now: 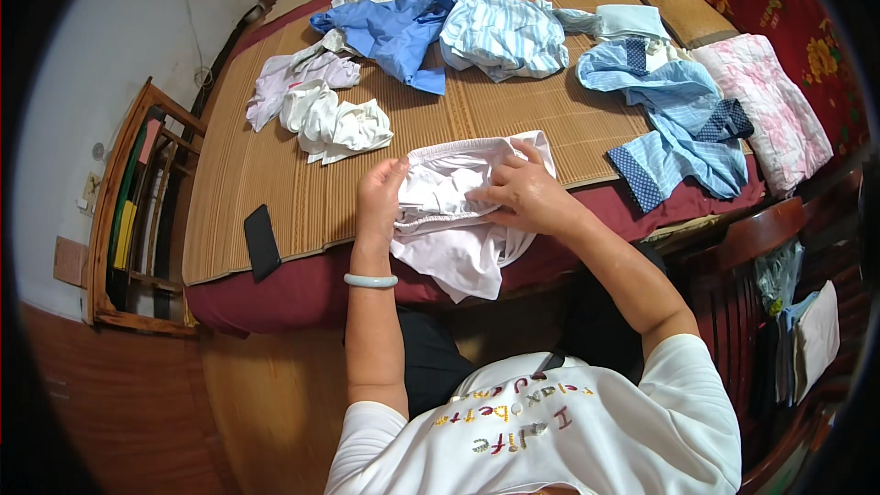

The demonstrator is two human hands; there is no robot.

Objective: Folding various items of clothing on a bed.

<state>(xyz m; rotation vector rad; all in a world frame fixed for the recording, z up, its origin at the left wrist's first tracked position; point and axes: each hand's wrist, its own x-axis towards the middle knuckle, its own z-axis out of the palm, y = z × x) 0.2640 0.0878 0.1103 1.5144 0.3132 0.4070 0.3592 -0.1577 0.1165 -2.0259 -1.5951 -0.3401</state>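
A pale pinkish-white garment with a gathered elastic waistband (454, 261) lies at the bed's near edge, its lower part hanging over the side. Its waistband is spread into a wide loop, so the inside shows. My left hand (378, 191) is closed on the left end of the band, thumb upward. Across the right part of the band, my right hand (524, 191) rests with its fingers apart, touching the cloth. The palm side of that hand is hidden.
Crumpled white cloth (339, 124), a blue garment (390, 32), striped clothing (504, 35) and light-blue pyjamas (683, 110) lie across the bamboo mat (513, 115). A black phone (262, 240) is near the left front edge. A wooden chair (733, 312) stands at right.
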